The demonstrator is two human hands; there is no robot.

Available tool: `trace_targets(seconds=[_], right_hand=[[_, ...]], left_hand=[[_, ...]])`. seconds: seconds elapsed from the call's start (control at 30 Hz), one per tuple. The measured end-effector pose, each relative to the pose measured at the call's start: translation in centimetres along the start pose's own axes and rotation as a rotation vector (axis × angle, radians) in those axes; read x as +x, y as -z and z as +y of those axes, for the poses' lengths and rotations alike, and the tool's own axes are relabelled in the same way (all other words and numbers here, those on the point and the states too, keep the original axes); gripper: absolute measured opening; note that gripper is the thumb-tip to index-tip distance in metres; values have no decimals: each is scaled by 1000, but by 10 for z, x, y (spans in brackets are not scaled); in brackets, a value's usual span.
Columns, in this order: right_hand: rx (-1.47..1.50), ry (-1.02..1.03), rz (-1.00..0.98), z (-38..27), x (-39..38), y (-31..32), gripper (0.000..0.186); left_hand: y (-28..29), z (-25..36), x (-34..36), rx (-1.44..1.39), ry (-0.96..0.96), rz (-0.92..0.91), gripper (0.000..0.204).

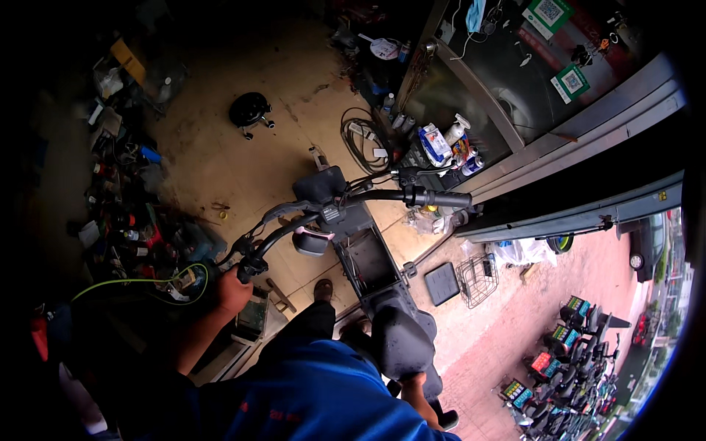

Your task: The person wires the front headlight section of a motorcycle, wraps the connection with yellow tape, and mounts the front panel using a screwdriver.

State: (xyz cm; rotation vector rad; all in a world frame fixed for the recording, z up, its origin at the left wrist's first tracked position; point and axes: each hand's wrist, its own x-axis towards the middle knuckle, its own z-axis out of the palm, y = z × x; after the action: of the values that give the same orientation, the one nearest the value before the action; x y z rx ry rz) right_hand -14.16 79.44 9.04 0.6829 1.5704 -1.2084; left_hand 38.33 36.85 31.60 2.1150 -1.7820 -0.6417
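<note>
An electric scooter stands below me, with its black handlebar (pixel 376 192), display (pixel 323 184), open black compartment under the deck (pixel 369 259) and black saddle (pixel 399 338). My left hand (pixel 234 289) is closed on the left handlebar grip. My right hand (pixel 413 384) is low at the rear of the saddle, its fingers curled on a black part under the saddle's edge. The right grip (pixel 447 198) has no hand on it. A pink-edged mirror (pixel 312 239) hangs under the handlebar. My left foot (pixel 323 289) is on the tiled floor beside the scooter.
A stool (pixel 248 110), coiled cable (pixel 353 147) and bottles (pixel 457 130) lie ahead. Clutter (pixel 125 184) and a green hose (pixel 118 281) line the left. A glass door (pixel 533 73) frames the right; outside are a wire basket (pixel 476 287), a black pad (pixel 442 283) and parked scooters (pixel 559 367).
</note>
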Motion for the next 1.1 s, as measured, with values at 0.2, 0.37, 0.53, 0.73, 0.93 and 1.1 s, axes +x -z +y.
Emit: trace_targets(seconds=[0.2,0.37,0.53,0.73,0.93,1.1], right_hand=[[19,-31,57,-6,-39,-64,64],[37,-47,92,-15,-49,-91,64],[51,-64,124,-25,-58,-108,64],[23,-67,126,-40,-60,-160,65],[6,-34,125,-48,-63,-230,66],[-19,-26,135,-44,-70,-296,67]], left_hand=[[23,-5,45,8,0,-23,29],[26,-12,59,-43,26,-58,30],[39,2,63,-96,-100,-22,31],[51,32,120,-54,25,-60,30],[55,18,182,-65,-6,12,29],[85,7,247,-32,67,-19,27]])
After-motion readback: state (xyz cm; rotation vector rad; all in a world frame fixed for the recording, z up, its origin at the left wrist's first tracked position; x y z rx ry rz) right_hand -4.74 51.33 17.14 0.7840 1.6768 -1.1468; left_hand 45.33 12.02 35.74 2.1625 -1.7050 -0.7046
